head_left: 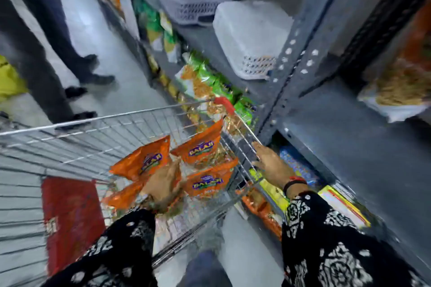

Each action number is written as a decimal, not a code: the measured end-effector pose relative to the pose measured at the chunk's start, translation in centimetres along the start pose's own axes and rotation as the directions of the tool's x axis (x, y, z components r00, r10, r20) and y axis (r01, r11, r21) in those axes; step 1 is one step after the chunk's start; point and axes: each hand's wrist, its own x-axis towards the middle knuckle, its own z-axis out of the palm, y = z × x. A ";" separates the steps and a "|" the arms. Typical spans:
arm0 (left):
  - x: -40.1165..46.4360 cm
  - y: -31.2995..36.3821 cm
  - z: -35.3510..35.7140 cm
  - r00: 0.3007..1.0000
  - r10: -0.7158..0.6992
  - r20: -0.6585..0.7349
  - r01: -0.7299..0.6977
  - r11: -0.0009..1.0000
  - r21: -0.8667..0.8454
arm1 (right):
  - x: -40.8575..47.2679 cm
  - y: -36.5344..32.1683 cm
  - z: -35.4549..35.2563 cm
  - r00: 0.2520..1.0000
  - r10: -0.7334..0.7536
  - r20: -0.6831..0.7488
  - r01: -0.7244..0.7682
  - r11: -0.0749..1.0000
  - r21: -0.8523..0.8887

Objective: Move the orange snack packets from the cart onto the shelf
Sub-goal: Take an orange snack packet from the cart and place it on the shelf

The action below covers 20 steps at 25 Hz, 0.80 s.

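Note:
Several orange snack packets (pixel 142 161) with purple logos lie in the wire cart (pixel 100 121) at the lower middle. My left hand (pixel 163 186) is down inside the cart among the packets, fingers curled against one of them; motion blur hides whether it grips. My right hand (pixel 271 164) rests with spread fingers on the cart's right rim, beside the grey metal shelf (pixel 345 147). Another orange packet (pixel 396 86) stands on the shelf at the right edge.
A red cart flap (pixel 70 219) sits lower left. Two upturned plastic baskets (pixel 249 37) rest on the shelf. Green and orange packets (pixel 210 81) fill the lower shelf row. A person's dark-trousered legs (pixel 46 53) stand in the aisle at the left.

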 end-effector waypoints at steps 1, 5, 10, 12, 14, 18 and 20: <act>-0.2 -0.7 0.4 0.996 -0.054 0.070 0.058 0.997 -0.052 | 1.1 -0.1 0.8 0.996 0.031 0.087 -0.035 0.998 0.043; 0.5 -3.1 3.8 0.988 -0.070 0.139 0.097 0.976 -0.197 | 5.5 0.4 4.9 0.915 0.060 0.398 -0.062 0.998 -0.009; 3.7 -4.6 7.6 0.989 -0.145 0.035 0.143 0.859 -0.492 | 9.5 0.8 8.5 0.738 0.115 0.665 -0.055 0.992 -0.110; 4.7 -4.6 8.7 0.972 -0.228 -0.053 0.155 0.796 -0.584 | 10.4 0.6 9.5 0.715 0.090 0.693 -0.127 0.992 0.003; 5.9 -4.2 9.5 0.933 -0.343 -0.109 0.174 0.693 -0.700 | 11.5 0.5 10.7 0.717 0.100 0.690 -0.259 0.957 0.131; 7.1 -4.0 11.2 0.884 -0.453 -0.118 0.205 0.601 -0.773 | 14.3 0.9 11.8 0.777 0.122 0.617 -0.362 0.889 0.280; 6.8 -4.1 12.5 0.884 -0.468 -0.015 0.309 0.606 -0.733 | 15.6 1.9 12.1 0.780 0.120 0.614 -0.376 0.875 0.306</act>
